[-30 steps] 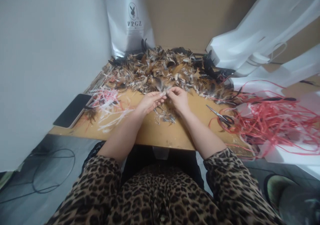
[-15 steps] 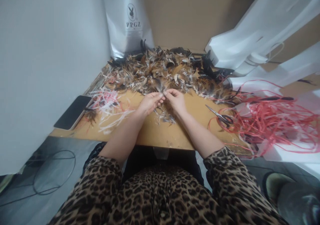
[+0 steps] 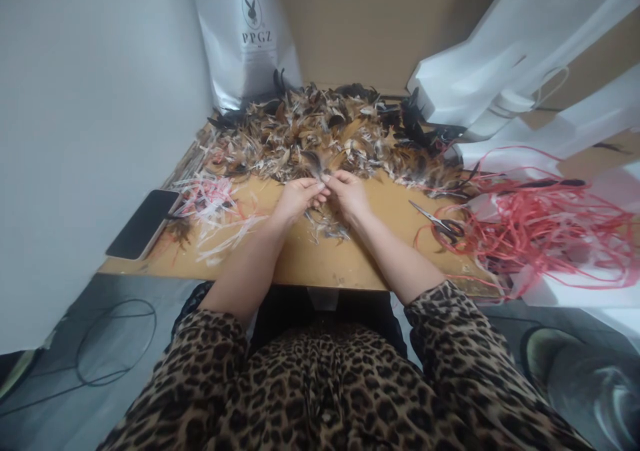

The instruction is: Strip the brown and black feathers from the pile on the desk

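My left hand [image 3: 301, 198] and my right hand [image 3: 347, 193] meet over the middle of the wooden table [image 3: 330, 264], fingertips pinched together. Between them they hold a feather [image 3: 315, 163], its dark, soft vane pointing up and away from me; its lower end is hidden by the fingers. Right behind my hands spreads a large heap of brown, tan and black feathers [image 3: 325, 124]. Below my hands a small scatter of feather scraps [image 3: 326, 225] lies on the wood.
Red plastic strings [image 3: 545, 234] lie tangled at the right, beside open scissors [image 3: 440, 223]. At left are a phone [image 3: 145, 224] and a pile of pink and white strips [image 3: 213, 197]. A white printed bag [image 3: 250, 44] stands behind; white sheeting [image 3: 465, 77] hangs at the right.
The view has shifted slightly. The feather between my fingers now shows as a narrower, darker shape than the fluffy spread before. Both hands stay pinched close together in nearly the same place.
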`<action>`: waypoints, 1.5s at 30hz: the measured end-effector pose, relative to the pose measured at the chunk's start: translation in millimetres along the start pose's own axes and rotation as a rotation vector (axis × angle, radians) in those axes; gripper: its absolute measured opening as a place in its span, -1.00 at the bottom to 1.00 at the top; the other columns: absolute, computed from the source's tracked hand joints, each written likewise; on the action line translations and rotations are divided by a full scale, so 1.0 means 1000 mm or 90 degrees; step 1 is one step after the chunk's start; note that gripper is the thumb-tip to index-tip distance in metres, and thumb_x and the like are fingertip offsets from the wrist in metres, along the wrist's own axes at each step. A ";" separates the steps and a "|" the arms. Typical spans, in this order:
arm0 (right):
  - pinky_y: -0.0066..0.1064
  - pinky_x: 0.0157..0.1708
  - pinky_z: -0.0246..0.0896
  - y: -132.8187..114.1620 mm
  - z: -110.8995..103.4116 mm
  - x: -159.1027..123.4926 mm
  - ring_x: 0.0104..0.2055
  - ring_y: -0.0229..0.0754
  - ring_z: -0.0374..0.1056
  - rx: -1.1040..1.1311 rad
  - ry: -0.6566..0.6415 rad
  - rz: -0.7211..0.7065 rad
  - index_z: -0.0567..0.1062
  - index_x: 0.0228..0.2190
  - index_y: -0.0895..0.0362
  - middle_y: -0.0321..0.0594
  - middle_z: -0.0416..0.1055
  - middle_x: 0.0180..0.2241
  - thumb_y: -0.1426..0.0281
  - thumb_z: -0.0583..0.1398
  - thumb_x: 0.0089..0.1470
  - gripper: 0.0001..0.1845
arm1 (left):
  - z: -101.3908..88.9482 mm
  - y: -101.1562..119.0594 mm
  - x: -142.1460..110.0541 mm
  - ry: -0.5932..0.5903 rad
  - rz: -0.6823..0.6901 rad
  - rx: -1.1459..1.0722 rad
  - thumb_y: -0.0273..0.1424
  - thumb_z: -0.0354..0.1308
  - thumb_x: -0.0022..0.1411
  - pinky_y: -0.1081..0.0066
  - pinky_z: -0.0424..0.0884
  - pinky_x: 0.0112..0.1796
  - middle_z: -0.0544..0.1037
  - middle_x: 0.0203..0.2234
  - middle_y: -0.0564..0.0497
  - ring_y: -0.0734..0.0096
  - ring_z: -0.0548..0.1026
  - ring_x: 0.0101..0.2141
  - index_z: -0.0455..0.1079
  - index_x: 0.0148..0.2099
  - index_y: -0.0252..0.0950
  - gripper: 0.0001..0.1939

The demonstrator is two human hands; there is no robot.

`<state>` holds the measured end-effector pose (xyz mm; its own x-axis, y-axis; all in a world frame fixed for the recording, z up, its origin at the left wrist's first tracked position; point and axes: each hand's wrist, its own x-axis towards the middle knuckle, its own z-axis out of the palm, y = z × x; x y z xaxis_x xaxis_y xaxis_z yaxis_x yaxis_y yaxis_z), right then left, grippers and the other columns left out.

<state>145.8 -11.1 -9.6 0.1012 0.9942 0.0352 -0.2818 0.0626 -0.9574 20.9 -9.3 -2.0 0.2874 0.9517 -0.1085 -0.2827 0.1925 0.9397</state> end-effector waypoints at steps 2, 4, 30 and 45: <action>-0.47 -0.46 0.17 -0.003 0.000 0.001 -0.55 -0.35 0.24 -0.012 -0.013 0.014 0.40 -0.58 0.12 -0.42 0.33 -0.63 0.16 0.37 -0.31 -0.65 | -0.003 0.000 0.001 0.000 0.014 0.005 -0.44 0.29 0.03 0.63 0.26 -0.59 0.53 -0.57 0.00 0.68 0.39 -0.63 0.45 -0.43 -0.44 -0.86; -0.44 -0.42 0.19 -0.008 -0.003 0.002 -0.51 -0.32 0.27 -0.038 -0.018 -0.006 0.45 -0.53 0.12 -0.38 0.38 -0.58 0.16 0.37 -0.29 -0.66 | -0.007 0.001 0.004 0.009 0.039 -0.003 -0.42 0.30 0.03 0.64 0.27 -0.59 0.53 -0.57 0.02 0.69 0.39 -0.63 0.45 -0.43 -0.43 -0.85; -0.36 -0.29 0.20 -0.018 -0.037 0.008 -0.36 -0.23 0.28 -0.565 -0.085 -0.314 0.50 -0.51 0.15 -0.22 0.38 -0.42 0.46 0.18 -0.07 -0.93 | -0.031 0.013 0.012 0.120 0.072 -0.150 -0.49 0.26 0.08 0.71 0.27 -0.59 0.58 -0.42 0.02 0.72 0.45 -0.55 0.46 -0.35 -0.37 -0.95; -0.40 -0.31 0.19 -0.040 -0.048 0.007 -0.34 -0.25 0.30 -0.444 -0.144 -0.362 0.45 -0.47 0.14 -0.26 0.44 -0.39 0.43 0.18 -0.06 -0.96 | -0.032 0.009 0.006 -0.041 -0.007 -0.094 -0.50 0.27 0.07 0.67 0.40 -0.44 0.61 -0.24 -0.12 0.63 0.53 -0.43 0.50 -0.33 -0.42 -0.92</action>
<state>204.0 -10.9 15.5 -0.1610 0.8276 0.5377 0.3985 0.5529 -0.7318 -9.7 5.5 -4.3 0.3482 0.9328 -0.0934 -0.4097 0.2410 0.8798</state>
